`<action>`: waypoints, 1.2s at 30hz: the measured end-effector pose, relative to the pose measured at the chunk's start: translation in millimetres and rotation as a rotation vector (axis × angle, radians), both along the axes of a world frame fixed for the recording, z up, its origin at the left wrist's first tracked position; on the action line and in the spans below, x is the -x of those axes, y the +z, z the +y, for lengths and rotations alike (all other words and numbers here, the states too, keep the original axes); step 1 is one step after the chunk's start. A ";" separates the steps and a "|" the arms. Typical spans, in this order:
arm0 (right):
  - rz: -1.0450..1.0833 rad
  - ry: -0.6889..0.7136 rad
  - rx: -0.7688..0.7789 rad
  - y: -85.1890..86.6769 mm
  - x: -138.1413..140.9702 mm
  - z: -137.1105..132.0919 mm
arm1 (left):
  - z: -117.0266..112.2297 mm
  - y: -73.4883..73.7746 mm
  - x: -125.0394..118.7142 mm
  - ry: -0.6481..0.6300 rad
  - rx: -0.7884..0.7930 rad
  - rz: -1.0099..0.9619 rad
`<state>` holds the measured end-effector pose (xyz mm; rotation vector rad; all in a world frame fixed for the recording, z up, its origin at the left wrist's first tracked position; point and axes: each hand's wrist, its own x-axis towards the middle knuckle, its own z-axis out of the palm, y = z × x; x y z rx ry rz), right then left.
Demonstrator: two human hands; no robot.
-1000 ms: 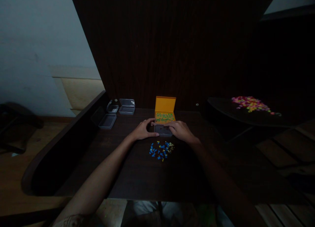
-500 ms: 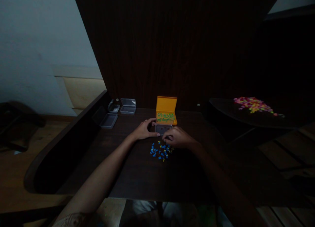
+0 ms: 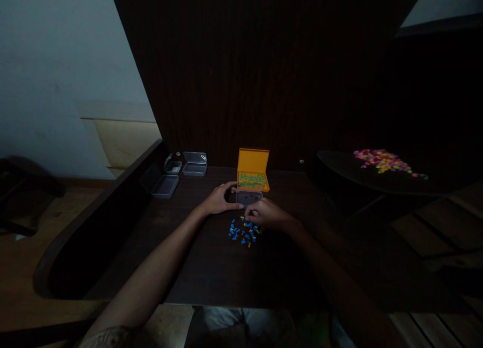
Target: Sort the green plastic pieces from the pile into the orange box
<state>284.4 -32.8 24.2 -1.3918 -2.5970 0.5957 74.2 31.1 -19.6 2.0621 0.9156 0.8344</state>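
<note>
A small clear plastic box [image 3: 248,199] lies in the middle of the dark desk, with a few tiny dark bits inside. My left hand [image 3: 220,199] grips its left side, thumb at the near corner and fingers at the far one. Just in front of the box is a loose scatter of tiny blue and yellow pieces [image 3: 244,232]. Over the scatter's far edge, my right hand [image 3: 266,213] is closed in a pinch; anything between its fingertips is too small to make out. Behind the clear box stands an opened yellow case [image 3: 253,160] with small green pieces showing in its base.
Several opened clear boxes, including one box [image 3: 195,164] and a nearer one [image 3: 165,186], sit at the desk's back left. A raised side panel [image 3: 94,217] borders the left. On a dark ledge at right lies a heap of pink, red and yellow pieces [image 3: 385,160].
My right hand has shifted slightly left and down from the clear box's near edge to the scattered pieces. My left hand keeps its hold on the box. The whole view has shifted slightly.
</note>
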 end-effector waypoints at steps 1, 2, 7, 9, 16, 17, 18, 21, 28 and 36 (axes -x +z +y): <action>0.015 0.001 0.009 -0.7 0.0 0.2 | 0.3 0.0 0.2 0.002 -0.005 0.008; 0.030 0.005 0.017 -1.6 -0.3 0.6 | 0.5 0.2 0.4 0.004 -0.010 0.018; 0.079 0.032 0.029 -6.2 -4.1 3.0 | 0.7 0.7 0.2 0.004 -0.006 0.025; 0.093 0.036 0.033 -6.8 -4.8 2.7 | 0.4 1.0 -0.1 -0.003 -0.002 0.011; 0.297 -0.103 -0.070 -1.9 -12.2 9.9 | -1.1 3.8 -0.4 0.003 0.007 0.022; 0.289 -0.129 -0.103 -1.0 -14.0 13.2 | -1.1 3.5 -0.4 0.009 0.012 0.023; 0.268 -0.145 -0.135 -0.4 -15.6 16.7 | -1.1 2.9 -0.5 0.014 0.017 0.024; 0.144 -0.180 -0.208 -0.1 -18.5 26.7 | -0.8 1.0 -0.6 0.026 0.027 0.017; -0.029 -0.191 -0.210 7.4 -25.7 35.5 | -0.3 0.0 -0.4 0.023 0.020 0.037; -0.150 -0.139 -0.156 19.6 -33.3 43.7 | 1.0 -4.3 -0.9 0.008 0.019 -0.006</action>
